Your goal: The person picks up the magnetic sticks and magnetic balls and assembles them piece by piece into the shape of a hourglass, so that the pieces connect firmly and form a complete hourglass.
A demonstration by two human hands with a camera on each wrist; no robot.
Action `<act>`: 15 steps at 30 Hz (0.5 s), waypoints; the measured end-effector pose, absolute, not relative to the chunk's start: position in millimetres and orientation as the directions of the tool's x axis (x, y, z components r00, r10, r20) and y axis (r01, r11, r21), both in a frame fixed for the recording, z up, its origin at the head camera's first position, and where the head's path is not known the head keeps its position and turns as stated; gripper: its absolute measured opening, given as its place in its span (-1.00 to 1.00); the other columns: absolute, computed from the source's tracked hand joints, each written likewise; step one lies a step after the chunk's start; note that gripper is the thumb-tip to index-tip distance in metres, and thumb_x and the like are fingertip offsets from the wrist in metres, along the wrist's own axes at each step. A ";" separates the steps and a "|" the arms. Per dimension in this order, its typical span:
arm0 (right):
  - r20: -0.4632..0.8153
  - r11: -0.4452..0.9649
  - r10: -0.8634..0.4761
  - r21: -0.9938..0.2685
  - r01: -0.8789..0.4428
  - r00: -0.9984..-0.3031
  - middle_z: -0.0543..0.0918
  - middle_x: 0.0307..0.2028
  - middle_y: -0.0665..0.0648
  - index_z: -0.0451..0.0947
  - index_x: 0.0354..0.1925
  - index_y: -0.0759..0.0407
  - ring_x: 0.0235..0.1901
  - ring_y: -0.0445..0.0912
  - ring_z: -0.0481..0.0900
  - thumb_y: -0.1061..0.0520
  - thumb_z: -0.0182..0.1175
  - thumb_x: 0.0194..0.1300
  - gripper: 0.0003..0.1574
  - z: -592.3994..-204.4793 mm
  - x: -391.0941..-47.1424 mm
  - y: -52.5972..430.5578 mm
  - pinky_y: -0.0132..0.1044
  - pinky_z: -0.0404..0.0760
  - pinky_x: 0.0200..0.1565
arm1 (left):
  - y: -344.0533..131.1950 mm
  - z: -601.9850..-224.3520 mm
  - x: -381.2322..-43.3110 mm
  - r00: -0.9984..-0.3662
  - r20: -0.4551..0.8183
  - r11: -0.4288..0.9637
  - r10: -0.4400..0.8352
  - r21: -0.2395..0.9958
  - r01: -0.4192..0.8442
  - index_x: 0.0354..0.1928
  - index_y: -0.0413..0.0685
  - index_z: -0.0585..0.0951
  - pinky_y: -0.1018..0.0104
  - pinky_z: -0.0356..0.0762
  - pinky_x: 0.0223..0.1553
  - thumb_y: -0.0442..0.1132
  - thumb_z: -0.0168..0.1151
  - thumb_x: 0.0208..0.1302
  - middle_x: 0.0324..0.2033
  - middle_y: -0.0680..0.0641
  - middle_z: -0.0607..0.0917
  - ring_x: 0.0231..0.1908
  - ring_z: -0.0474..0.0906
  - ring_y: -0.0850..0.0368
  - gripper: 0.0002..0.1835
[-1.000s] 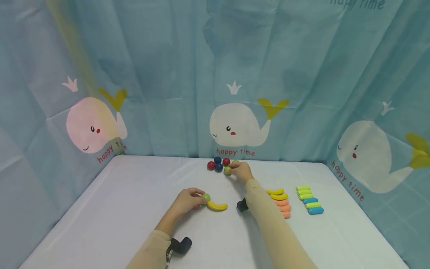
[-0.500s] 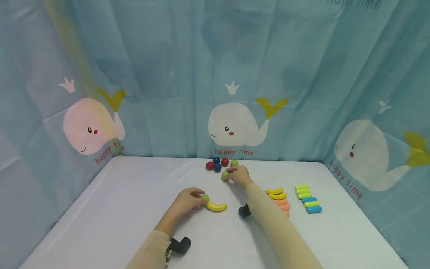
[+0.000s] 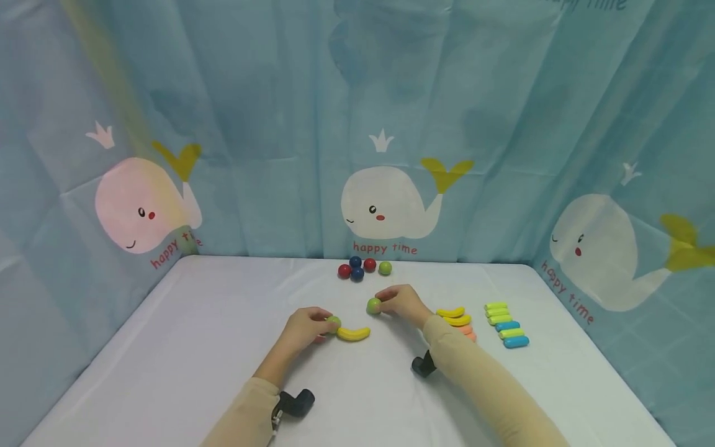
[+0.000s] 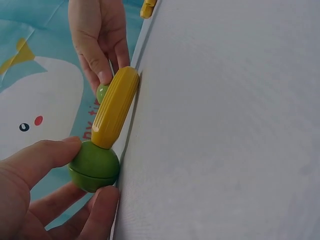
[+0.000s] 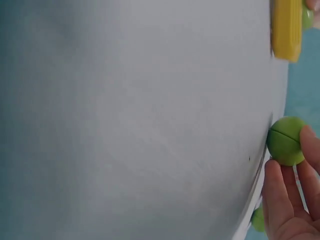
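Nearest us on the white table (image 3: 346,397) come the L sleeve (image 3: 242,413) & R sleeve (image 3: 491,388), both beige, each w/ a black wrist mount (image 3: 298,403) at the cuff. A bit farther, we see a yellow banana (image 3: 354,334) lying approx. sideways btwn the two hands. At its L end the L hand (image 3: 304,328) grasps a green ball (image 4: 95,167), thumb one side, fingertips opp.; ball & banana end meet in the L wrist view, though we can't tell if they're pressed tight.

Off to the R sits a row of six rods: from near, blue rod (image 3: 516,342), green, blue, then three more green rods (image 3: 498,312). L of those, orange pieces (image 3: 466,330) lie partly hidden behind the R sleeve, w/ two yellow bananas (image 3: 458,320) just beyond.

Slightly farther, the R hand (image 3: 403,302) pinches a second green ball (image 3: 372,305) btwn thumb & fingers, near the banana's R end but apart from it; can't tell if it's touching the table.

Near the far edge: two blue balls (image 3: 357,274), two red balls (image 3: 344,271) bunched w/ them, & a third green ball (image 3: 385,268) just R. Behind everything, a blue curtain (image 3: 279,124) w/ whale prints (image 3: 385,205).
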State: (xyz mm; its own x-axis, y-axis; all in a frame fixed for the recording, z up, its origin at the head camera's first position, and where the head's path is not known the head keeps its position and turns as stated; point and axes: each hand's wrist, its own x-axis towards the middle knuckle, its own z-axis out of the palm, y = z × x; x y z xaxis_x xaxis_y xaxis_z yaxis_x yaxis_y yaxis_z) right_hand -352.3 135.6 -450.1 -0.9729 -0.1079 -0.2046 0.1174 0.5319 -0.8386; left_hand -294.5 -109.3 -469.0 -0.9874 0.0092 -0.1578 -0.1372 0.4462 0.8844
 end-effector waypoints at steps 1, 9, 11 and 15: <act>-0.205 0.539 -0.118 -0.835 0.111 -0.972 0.74 -0.04 0.11 0.71 -0.02 0.09 -0.13 -0.10 0.65 0.15 0.45 0.13 -0.61 -449.6 -350.2 135.2 -0.19 0.66 0.09 | -109.9 -469.3 -294.6 -0.987 -0.158 0.443 0.009 0.886 -0.137 -0.02 -0.15 0.69 0.28 0.72 -0.22 -0.12 0.45 0.13 -0.09 -0.14 0.72 -0.23 0.65 0.13 -0.61; -0.173 0.591 -0.178 -0.806 0.035 -0.969 0.75 -0.06 0.08 0.73 -0.06 0.08 -0.12 -0.11 0.64 0.17 0.45 0.13 -0.65 -445.9 -336.7 129.8 -0.18 0.67 0.06 | -117.2 -470.9 -298.8 -0.986 -0.168 0.409 -0.021 0.898 -0.162 -0.03 -0.13 0.70 0.31 0.72 -0.21 -0.11 0.45 0.14 -0.13 -0.12 0.71 -0.20 0.62 0.10 -0.62; -0.175 0.591 -0.180 -0.806 0.036 -0.968 0.75 -0.06 0.08 0.73 -0.08 0.08 -0.15 -0.12 0.65 0.18 0.44 0.13 -0.67 -445.3 -334.1 129.1 -0.21 0.67 0.03 | -117.5 -471.4 -299.3 -0.985 -0.171 0.406 -0.025 0.899 -0.167 -0.03 -0.13 0.70 0.32 0.72 -0.21 -0.12 0.45 0.14 -0.14 -0.12 0.71 -0.20 0.61 0.09 -0.63; -0.190 0.581 -0.181 -0.812 0.051 -0.965 0.75 -0.06 0.07 0.74 -0.10 0.08 -0.20 -0.13 0.66 0.18 0.46 0.11 -0.68 -445.1 -330.3 130.2 -0.23 0.69 -0.01 | -116.6 -472.2 -300.3 -0.984 -0.176 0.401 -0.026 0.900 -0.172 -0.03 -0.12 0.70 0.34 0.71 -0.22 -0.12 0.45 0.14 -0.14 -0.11 0.71 -0.21 0.60 0.10 -0.63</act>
State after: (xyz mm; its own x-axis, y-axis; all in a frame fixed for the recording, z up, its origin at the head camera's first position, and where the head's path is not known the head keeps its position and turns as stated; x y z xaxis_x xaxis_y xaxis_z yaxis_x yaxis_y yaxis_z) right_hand -330.3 130.2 -445.1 -0.9650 -0.1806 -0.1903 0.0514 0.5812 -0.8122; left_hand -300.3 -116.6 -472.2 -0.9839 -0.0265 -0.1765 -0.1722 0.4006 0.8999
